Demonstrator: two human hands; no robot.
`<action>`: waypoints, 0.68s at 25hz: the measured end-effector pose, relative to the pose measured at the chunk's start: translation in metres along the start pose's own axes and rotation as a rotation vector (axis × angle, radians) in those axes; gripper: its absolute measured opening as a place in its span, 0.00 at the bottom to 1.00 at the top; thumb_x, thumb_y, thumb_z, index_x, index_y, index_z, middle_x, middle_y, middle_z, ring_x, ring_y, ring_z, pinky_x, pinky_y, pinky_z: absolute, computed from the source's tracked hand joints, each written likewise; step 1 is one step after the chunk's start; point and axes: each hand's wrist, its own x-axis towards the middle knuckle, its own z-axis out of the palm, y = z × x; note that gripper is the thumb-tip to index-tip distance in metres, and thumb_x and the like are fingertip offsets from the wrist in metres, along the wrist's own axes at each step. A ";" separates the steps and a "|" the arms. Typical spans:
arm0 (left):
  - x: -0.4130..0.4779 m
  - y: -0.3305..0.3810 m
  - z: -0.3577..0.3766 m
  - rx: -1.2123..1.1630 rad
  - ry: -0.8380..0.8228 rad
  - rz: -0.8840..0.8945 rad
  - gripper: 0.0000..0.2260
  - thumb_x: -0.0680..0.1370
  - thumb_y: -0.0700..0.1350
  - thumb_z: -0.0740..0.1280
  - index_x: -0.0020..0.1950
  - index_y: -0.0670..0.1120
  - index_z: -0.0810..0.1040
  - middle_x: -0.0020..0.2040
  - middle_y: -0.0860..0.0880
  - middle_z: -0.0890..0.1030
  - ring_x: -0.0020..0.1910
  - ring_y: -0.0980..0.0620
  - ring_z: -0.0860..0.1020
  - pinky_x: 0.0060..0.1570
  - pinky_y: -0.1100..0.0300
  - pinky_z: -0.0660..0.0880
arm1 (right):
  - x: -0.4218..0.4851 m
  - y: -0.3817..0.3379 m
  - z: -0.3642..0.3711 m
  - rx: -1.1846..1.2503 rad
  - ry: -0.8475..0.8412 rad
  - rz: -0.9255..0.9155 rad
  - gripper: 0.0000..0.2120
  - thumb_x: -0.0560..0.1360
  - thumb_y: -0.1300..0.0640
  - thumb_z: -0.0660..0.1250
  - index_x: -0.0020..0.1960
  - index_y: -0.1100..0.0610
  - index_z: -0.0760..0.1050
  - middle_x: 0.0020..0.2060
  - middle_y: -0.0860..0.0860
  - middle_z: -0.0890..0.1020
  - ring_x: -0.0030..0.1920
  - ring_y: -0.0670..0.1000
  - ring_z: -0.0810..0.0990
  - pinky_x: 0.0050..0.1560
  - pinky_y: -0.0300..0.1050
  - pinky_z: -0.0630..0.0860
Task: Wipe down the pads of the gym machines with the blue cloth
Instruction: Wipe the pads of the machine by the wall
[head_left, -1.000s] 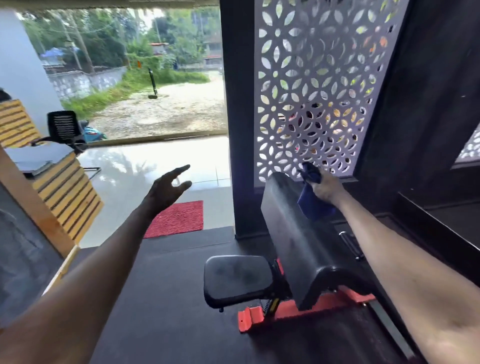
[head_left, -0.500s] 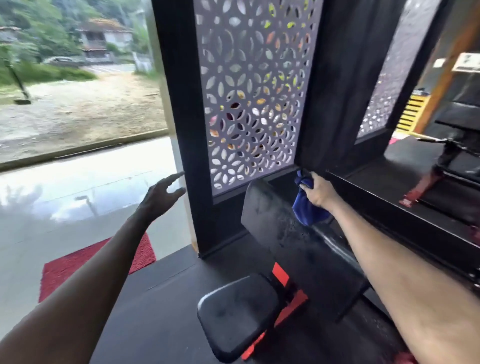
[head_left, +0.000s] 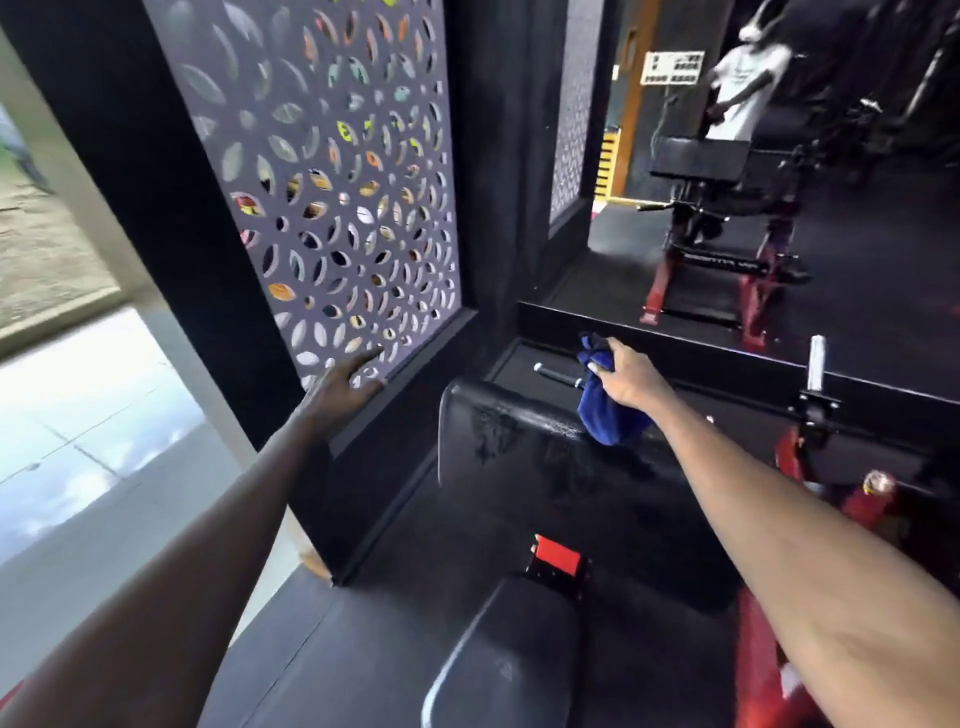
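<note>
My right hand (head_left: 626, 376) grips the bunched blue cloth (head_left: 602, 410) and holds it against the upper right edge of the slanted black arm pad (head_left: 524, 457) of a red-framed gym machine. Wet streaks show on the pad's top. Below it, near the bottom of the view, sits the machine's black seat pad (head_left: 498, 670). My left hand (head_left: 343, 387) is stretched out to the left with straight, spread fingers, in front of the lower edge of the perforated screen, holding nothing.
A black-framed perforated screen (head_left: 332, 197) stands close behind the machine. A mirror (head_left: 779, 208) on the right shows another bench and a person in white. A chrome handle (head_left: 558, 375) and an upright chrome peg (head_left: 815, 361) flank the pad. Glossy tiled floor (head_left: 88, 441) lies left.
The view has swung right and closer to the machine. My right hand has moved the cloth along the pad's top edge to the right. My left hand stays outstretched, now nearer the screen.
</note>
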 end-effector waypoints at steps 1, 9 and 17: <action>0.004 0.018 -0.009 -0.012 -0.039 0.034 0.32 0.73 0.71 0.67 0.75 0.68 0.64 0.73 0.61 0.71 0.72 0.57 0.70 0.71 0.51 0.69 | 0.006 -0.004 0.006 -0.010 0.002 0.027 0.14 0.80 0.55 0.66 0.64 0.58 0.73 0.58 0.61 0.82 0.60 0.62 0.79 0.55 0.49 0.72; 0.051 0.076 0.007 -0.035 -0.293 0.319 0.21 0.80 0.49 0.70 0.72 0.55 0.74 0.69 0.48 0.76 0.68 0.49 0.74 0.64 0.64 0.65 | 0.044 -0.017 0.079 -0.120 0.012 0.253 0.22 0.81 0.52 0.64 0.73 0.57 0.68 0.66 0.58 0.78 0.65 0.61 0.76 0.58 0.48 0.71; 0.127 0.037 0.073 -0.109 -0.689 0.325 0.21 0.81 0.49 0.68 0.74 0.53 0.72 0.70 0.45 0.75 0.70 0.48 0.73 0.71 0.60 0.65 | 0.073 -0.049 0.161 -0.376 -0.123 0.473 0.25 0.80 0.49 0.65 0.75 0.54 0.67 0.68 0.57 0.77 0.67 0.61 0.75 0.61 0.51 0.72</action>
